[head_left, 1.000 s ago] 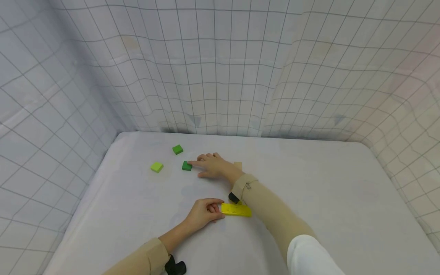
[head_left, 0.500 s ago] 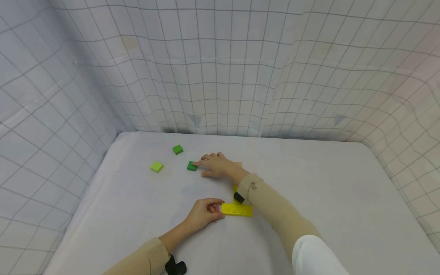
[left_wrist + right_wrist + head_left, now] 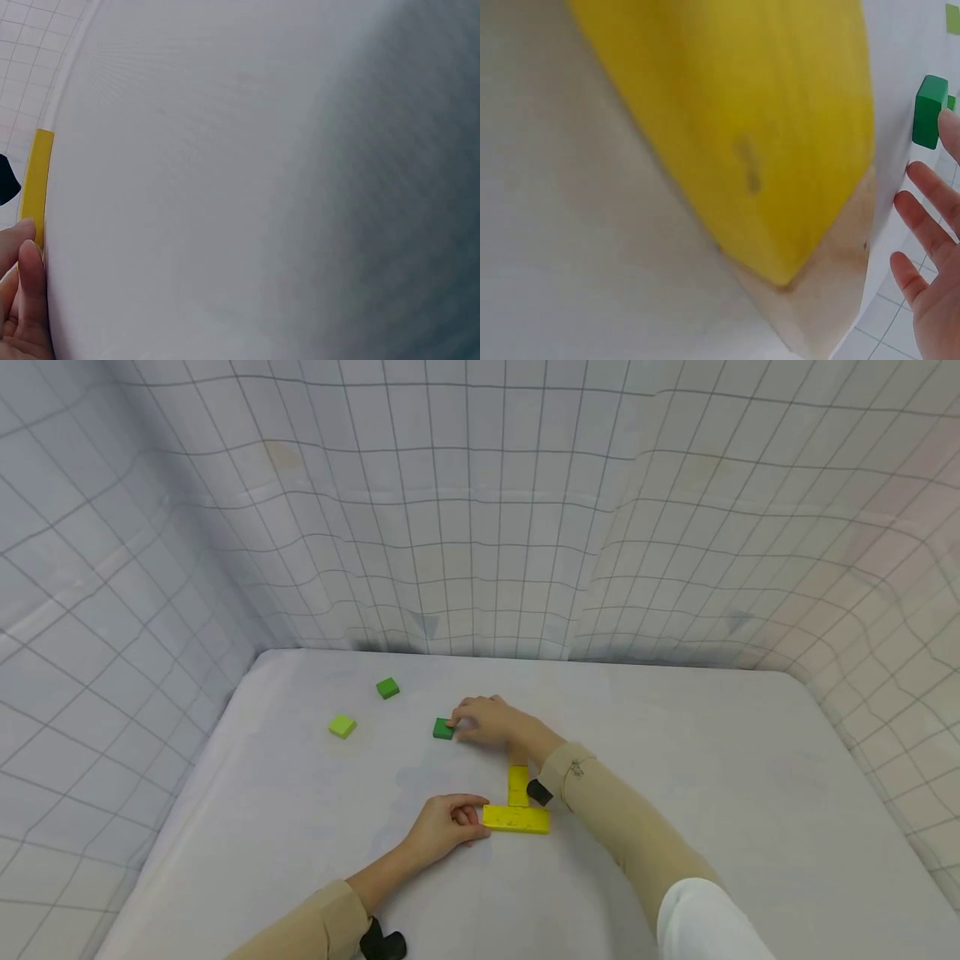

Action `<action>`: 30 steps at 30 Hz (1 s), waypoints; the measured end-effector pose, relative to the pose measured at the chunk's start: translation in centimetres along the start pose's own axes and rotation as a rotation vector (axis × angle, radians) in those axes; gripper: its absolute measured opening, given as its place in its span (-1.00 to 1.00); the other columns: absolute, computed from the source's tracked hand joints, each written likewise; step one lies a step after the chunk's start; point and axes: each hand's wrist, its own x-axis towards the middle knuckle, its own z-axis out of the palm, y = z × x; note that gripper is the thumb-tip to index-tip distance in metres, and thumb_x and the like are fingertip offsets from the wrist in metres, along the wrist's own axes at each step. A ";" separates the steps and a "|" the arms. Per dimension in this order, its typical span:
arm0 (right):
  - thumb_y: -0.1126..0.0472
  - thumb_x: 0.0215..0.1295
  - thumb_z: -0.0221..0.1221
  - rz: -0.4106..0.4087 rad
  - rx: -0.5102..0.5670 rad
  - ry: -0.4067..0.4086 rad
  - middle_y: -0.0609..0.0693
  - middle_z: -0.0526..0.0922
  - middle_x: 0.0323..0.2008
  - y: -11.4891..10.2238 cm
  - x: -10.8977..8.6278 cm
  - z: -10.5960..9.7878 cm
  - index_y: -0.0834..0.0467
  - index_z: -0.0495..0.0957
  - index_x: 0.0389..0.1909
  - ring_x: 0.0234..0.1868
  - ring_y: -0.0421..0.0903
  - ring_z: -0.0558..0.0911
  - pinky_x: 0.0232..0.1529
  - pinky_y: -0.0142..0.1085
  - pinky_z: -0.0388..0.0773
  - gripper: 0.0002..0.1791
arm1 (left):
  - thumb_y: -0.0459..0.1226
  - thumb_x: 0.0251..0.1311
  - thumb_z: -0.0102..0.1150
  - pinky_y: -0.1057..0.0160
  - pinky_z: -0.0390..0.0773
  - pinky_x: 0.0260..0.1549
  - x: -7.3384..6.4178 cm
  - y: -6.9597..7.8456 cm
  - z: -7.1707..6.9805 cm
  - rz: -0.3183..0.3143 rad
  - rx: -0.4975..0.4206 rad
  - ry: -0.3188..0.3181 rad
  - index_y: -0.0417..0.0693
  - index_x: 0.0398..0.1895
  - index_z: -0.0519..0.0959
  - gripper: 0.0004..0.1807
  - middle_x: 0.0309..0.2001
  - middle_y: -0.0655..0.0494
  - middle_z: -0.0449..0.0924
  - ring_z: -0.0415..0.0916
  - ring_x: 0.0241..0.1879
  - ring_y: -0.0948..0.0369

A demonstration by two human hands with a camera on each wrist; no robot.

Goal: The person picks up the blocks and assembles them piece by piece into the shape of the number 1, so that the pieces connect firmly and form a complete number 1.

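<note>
My left hand [image 3: 444, 823] pinches the left end of a long yellow block [image 3: 517, 818] between thumb and index finger; the left wrist view shows the fingers at the end of that block [image 3: 37, 180]. A second yellow block [image 3: 518, 786] runs away from its far side, forming a T. Beyond it lies a bare-wood block [image 3: 836, 262], mostly covered by the right wrist in the head view. My right hand [image 3: 491, 721] touches a dark green block [image 3: 443, 728] with a fingertip. In the right wrist view its other fingers [image 3: 930, 232] are spread, apart from the green block [image 3: 928, 112].
A mid-green block [image 3: 387, 687] and a lime block [image 3: 342, 726] lie farther left on the white-covered table [image 3: 712, 777]. Gridded white curtains [image 3: 480, 527] stand behind and at both sides. The right forearm [image 3: 630, 827] passes beside the yellow blocks.
My right hand has moved right and drawn the dark green block along the table with it. Its fingers have bent more. The left hand and the long yellow block have stayed put.
</note>
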 end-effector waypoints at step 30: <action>-0.07 0.20 0.15 0.082 -0.019 0.071 -0.01 0.36 0.15 -1.1 0.5 1.0 -0.11 0.32 0.24 0.14 -0.05 0.35 0.15 -0.06 0.22 -0.44 | -0.34 -0.03 0.33 0.40 0.48 -0.65 0.9 -3.7 0.8 0.026 0.021 0.023 -0.27 -0.09 0.57 -0.62 -0.56 0.11 0.52 0.42 -0.69 0.34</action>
